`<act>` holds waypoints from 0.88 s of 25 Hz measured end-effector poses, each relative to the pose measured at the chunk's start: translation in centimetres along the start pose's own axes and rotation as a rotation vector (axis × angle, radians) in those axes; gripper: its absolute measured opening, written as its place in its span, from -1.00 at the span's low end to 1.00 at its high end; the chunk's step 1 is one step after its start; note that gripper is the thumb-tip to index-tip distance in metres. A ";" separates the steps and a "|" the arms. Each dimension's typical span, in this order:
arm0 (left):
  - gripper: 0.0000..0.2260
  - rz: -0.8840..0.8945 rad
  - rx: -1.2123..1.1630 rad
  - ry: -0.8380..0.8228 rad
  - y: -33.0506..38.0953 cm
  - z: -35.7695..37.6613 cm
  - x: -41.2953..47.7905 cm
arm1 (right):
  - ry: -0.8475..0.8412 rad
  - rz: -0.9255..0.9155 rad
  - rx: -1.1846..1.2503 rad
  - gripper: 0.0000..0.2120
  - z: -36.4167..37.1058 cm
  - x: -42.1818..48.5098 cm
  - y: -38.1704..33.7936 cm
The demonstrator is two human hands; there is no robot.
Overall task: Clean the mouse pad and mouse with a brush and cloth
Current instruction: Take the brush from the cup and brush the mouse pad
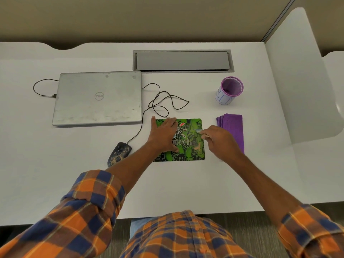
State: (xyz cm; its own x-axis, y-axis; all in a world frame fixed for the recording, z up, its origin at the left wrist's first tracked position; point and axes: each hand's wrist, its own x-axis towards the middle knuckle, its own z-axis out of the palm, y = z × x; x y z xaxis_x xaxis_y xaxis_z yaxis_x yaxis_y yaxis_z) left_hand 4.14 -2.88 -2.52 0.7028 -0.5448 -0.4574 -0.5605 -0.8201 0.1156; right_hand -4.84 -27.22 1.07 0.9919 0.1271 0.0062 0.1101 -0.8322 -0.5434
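1. Fingers (172, 121) of the left hand (163, 136) straight and spread, lying flat on the left half of the green-and-black printed rectangular mouse pad (189, 148); thumb out at its far left corner.
2. Fingers (209, 130) of the right hand (220, 141) curled, pinching a small brush with a pale wooden handle (204, 135); bristle end blurred over the right part of the mouse pad, contact impossible to judge.
3. Mouse pad flat on the white table (186, 183), about midway across it.
4. Black corded mouse (119, 153), speckled with pale dust, on the table left of the mouse pad and apart from it.
5. Folded purple cloth (233, 129) just right of the mouse pad, its near part hidden behind the right hand.
6. Closed silver laptop (96, 98) at far left; thin black cable (188, 103) looping between mouse and laptop.
7. Upright purple round cup (230, 91) beyond the cloth; grey hatch (183, 61) set into the table near its far edge.
8. Orange-and-blue plaid sleeves (89, 211) rolled up on both forearms.
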 end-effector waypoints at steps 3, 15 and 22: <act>0.13 -0.001 0.005 0.000 0.0 0.1 0.1 | -0.043 0.004 -0.032 -0.83 0.3 -2.0 0.1; 0.14 0.001 0.008 0.000 -0.1 0.2 0.2 | -0.038 0.022 0.022 -0.82 -0.9 -0.5 -1.0; 0.14 0.001 0.007 0.008 -0.1 0.3 0.2 | -0.147 -0.010 -0.041 -0.86 -0.3 -2.7 -1.3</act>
State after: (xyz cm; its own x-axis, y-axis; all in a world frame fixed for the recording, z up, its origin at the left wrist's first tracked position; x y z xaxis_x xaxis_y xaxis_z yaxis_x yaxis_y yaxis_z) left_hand 4.21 -2.85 -2.84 0.7058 -0.5472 -0.4499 -0.5643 -0.8182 0.1098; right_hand -7.64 -26.62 2.06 0.9712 0.2100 -0.1130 0.1250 -0.8517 -0.5089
